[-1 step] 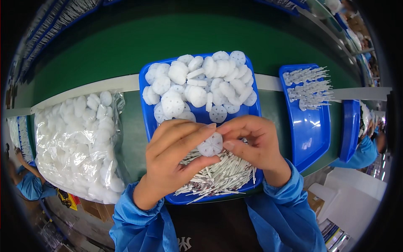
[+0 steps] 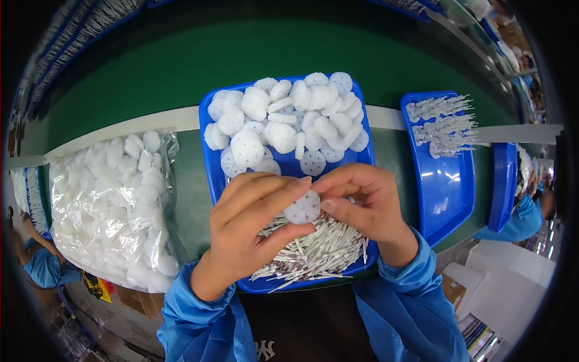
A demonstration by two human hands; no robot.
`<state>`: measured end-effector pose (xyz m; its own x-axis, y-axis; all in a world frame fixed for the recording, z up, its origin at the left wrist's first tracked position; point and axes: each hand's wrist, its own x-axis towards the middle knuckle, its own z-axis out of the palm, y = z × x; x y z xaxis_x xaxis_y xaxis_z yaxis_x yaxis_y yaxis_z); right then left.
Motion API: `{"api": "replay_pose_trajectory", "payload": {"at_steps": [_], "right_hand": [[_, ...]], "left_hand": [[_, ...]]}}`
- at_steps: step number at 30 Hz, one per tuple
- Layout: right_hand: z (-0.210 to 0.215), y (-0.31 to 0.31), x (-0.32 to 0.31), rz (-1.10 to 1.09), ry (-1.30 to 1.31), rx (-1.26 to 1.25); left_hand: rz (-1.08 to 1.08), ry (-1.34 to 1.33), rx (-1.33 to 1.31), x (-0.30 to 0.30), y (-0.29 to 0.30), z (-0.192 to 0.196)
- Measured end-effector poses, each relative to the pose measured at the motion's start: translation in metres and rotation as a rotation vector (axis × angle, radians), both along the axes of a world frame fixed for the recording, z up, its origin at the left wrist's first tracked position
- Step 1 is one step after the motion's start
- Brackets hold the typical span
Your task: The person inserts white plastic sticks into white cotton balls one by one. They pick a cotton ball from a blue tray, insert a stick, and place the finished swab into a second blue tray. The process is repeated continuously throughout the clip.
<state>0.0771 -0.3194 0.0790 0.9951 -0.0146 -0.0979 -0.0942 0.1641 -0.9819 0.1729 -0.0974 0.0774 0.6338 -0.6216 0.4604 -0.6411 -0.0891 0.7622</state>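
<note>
Clear bag (image 2: 111, 205) left of hands (image 2: 301, 211)

Bright even overhead light, centre sharp, fisheye bend + dark vignette at edges.

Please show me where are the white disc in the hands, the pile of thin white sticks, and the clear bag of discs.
white disc (image 2: 303, 209): head view, centre of its perforated face.
pile of thin white sticks (image 2: 329, 250): head view, middle of the heap.
clear bag of discs (image 2: 108, 205): head view, middle of the bag.

both hands (image 2: 307, 220) pinch a white perforated disc (image 2: 303, 209) above the blue tray (image 2: 212, 175) of discs and sticks.
</note>
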Motion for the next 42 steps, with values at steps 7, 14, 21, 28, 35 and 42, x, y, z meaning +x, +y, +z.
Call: {"api": "replay_pose_trajectory", "payload": {"at_steps": [7,14,21,28,35,42], "right_hand": [[-0.001,0.003,0.003,-0.014,0.079,0.048],[-0.002,0.005,-0.014,-0.024,0.043,0.009],[0.005,-0.044,-0.049,-0.284,-0.142,-0.622],[-0.006,-0.040,-0.031,-0.178,-0.425,-1.464],[-0.004,-0.030,-0.020,-0.237,-0.297,-1.350],[-0.014,-0.034,-0.023,-0.321,-0.311,-1.300]], "left_hand": [[-0.008,-0.079,0.020,0.000,-0.001,-0.007],[-0.065,-0.190,0.045,0.000,-0.001,-0.005],[0.073,-0.095,0.427,-0.013,0.003,0.009],[-0.162,-0.105,0.589,-0.016,0.005,0.013],[-0.118,-0.040,0.460,-0.006,-0.040,0.019],[-0.145,0.080,0.556,0.000,-0.050,0.019]]}}
